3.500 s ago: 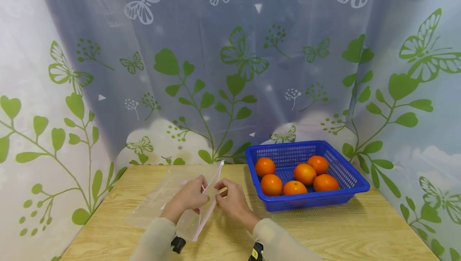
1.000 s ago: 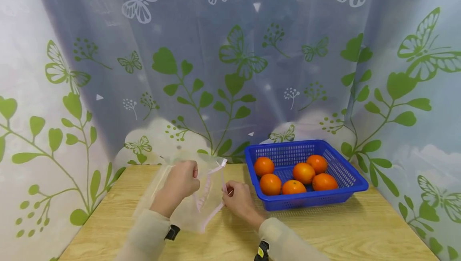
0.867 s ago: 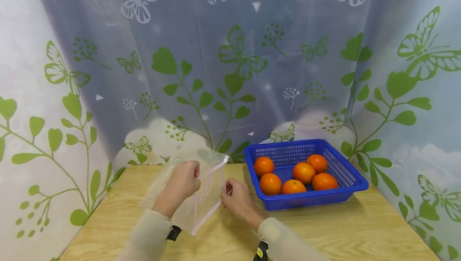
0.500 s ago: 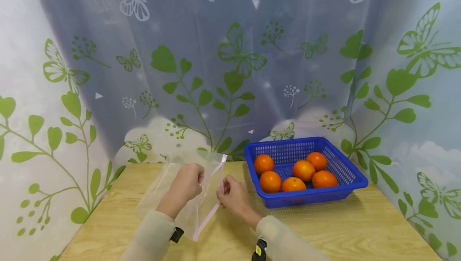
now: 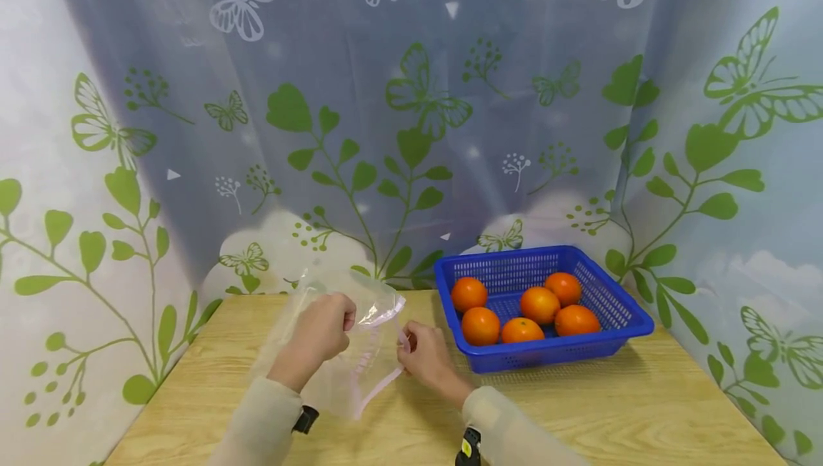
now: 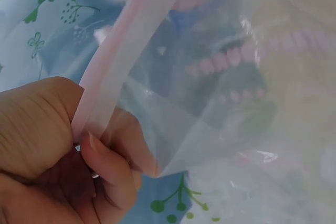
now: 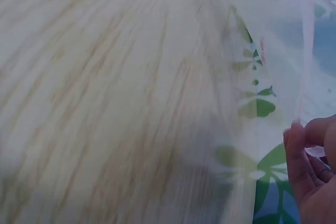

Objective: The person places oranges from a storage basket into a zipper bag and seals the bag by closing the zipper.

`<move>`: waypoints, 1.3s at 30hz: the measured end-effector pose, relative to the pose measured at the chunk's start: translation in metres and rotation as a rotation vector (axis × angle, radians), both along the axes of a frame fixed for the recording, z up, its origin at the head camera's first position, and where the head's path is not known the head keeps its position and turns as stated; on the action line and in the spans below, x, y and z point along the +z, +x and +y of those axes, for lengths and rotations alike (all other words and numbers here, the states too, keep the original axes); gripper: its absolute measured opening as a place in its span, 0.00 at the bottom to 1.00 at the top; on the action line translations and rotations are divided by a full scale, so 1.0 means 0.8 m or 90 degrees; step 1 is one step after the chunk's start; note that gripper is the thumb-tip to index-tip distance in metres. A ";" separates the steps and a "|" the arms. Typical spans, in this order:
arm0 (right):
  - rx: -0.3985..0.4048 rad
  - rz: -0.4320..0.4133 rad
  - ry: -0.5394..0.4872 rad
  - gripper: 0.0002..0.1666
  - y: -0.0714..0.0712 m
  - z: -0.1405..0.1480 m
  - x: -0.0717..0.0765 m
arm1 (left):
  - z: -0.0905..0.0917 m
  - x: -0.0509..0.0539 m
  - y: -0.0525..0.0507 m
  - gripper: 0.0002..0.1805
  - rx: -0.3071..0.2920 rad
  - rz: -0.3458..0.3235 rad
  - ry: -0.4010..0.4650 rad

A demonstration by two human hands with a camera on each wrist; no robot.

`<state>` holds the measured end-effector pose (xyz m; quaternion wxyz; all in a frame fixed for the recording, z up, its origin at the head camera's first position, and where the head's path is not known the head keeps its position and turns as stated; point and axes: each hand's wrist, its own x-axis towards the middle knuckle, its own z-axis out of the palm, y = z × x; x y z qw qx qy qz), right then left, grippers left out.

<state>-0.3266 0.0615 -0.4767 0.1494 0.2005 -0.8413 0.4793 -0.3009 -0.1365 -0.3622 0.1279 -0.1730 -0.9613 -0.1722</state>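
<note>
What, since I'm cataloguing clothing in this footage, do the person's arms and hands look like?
The left sleeve and right sleeve are long, plain and pale cream. The left hand and right hand are ungloved. A small black device shows at the left wrist; another black device, with a yellow mark, at the right.

Clear crinkled plastic bag [image 5: 365, 362], pink-edged mouth parted, facing right

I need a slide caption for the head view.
Left hand and right hand hold a clear pink-edged plastic bag beside a blue rectangular plastic basket of six round orange fruits.
</note>
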 end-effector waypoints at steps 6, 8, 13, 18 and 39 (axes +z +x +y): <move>-0.024 0.007 0.056 0.07 -0.004 0.016 -0.008 | -0.013 0.011 0.003 0.19 0.026 0.021 -0.032; -0.020 0.003 0.070 0.07 -0.003 0.019 -0.007 | -0.019 0.016 0.002 0.19 0.033 0.022 -0.035; 0.008 -0.004 0.096 0.07 0.003 0.023 -0.003 | -0.029 0.025 0.003 0.18 0.067 0.024 -0.046; 0.007 -0.009 0.099 0.08 0.005 0.025 -0.002 | -0.029 0.029 0.004 0.18 0.081 0.020 -0.052; 0.020 -0.030 0.021 0.03 0.017 0.008 0.011 | -0.015 0.028 0.014 0.07 0.004 -0.024 0.020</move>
